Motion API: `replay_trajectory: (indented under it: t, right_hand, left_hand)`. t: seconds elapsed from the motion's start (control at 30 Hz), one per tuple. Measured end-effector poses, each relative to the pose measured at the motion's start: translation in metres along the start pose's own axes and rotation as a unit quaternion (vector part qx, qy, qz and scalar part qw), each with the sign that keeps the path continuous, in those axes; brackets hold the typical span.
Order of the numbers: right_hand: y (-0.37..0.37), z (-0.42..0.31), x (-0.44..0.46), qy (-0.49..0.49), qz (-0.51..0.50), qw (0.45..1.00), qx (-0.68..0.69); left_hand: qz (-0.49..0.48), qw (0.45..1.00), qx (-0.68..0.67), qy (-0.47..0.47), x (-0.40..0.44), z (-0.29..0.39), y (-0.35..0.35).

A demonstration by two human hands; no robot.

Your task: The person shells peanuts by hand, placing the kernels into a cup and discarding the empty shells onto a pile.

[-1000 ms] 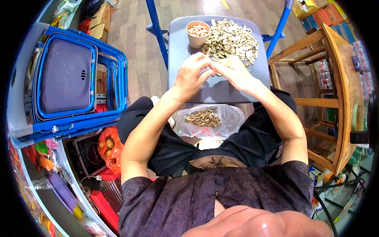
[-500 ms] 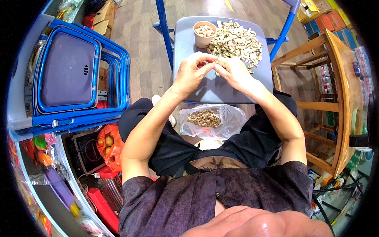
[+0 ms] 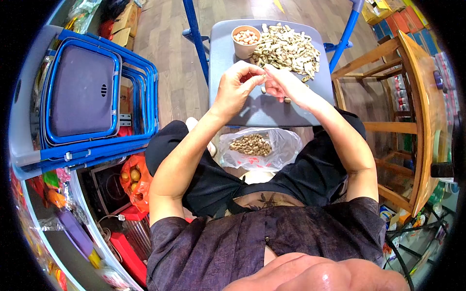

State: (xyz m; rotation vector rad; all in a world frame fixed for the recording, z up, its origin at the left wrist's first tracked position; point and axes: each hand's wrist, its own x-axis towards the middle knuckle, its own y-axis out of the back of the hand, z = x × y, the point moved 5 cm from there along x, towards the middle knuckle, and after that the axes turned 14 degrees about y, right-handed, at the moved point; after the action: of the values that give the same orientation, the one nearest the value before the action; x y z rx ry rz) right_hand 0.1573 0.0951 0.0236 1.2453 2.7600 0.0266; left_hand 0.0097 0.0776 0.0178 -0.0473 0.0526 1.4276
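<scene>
My left hand (image 3: pixel 239 87) is over the chair seat (image 3: pixel 250 115), thumb and forefinger pinched together. Whatever is between those fingertips is too small to make out. Right against them is my right hand (image 3: pixel 286 87), its upper fingers stretched out and the lower ones loosely curled. A small peanut shell (image 3: pixel 287 100) shows just under the right hand. Another shell piece (image 3: pixel 263 89) appears between the hands. Beyond them stands a paper cup (image 3: pixel 244 50) of shelled peanuts (image 3: pixel 246 37). Beside the cup spreads a pile of peanut shells (image 3: pixel 286 48).
A clear plastic bag (image 3: pixel 284 148) with unshelled peanuts (image 3: pixel 251 144) lies open between my legs. Folded blue-framed chairs (image 3: pixel 85 92) lean at left, above an orange bag of round produce (image 3: pixel 133 179). A wooden table frame (image 3: pixel 410 126) stands at right.
My right hand has turned and its fingers have opened away from the left fingertips. A shell now shows under it. The left hand stays pinched, and the view has shifted slightly.
</scene>
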Motion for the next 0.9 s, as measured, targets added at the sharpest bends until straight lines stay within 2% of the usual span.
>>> replay_trajectory:
  t: [0.17,0.23,0.37,0.43,0.57,0.63,0.9]
  right_hand:
    - [-0.009,0.004,-0.001,0.018,-0.037,0.997,0.065]
    - [-0.012,0.001,-0.004,0.020,0.006,0.994,0.110]
    - [-0.013,0.009,0.000,0.025,0.029,0.991,0.129]
    - [-0.014,0.007,0.002,0.031,0.040,0.987,0.155]
    - [-0.015,0.010,0.003,0.023,0.073,0.984,0.161]
    - [-0.013,0.009,0.002,0.060,0.091,0.984,0.140]
    - [-0.010,0.015,0.002,0.090,0.097,0.986,0.100]
  left_hand:
    - [-0.029,0.999,-0.013,0.023,0.000,0.002,-0.006]
    - [-0.041,0.997,-0.055,0.043,0.002,0.000,-0.008]
    - [-0.041,0.991,-0.108,0.060,0.007,-0.008,-0.015]
    - [-0.012,0.987,-0.140,0.073,0.007,-0.010,-0.017]
    - [0.002,0.983,-0.162,0.082,0.010,-0.010,-0.020]
    - [0.001,0.981,-0.176,0.087,0.012,-0.010,-0.022]
    - [-0.031,0.973,-0.202,0.104,0.011,-0.009,-0.028]
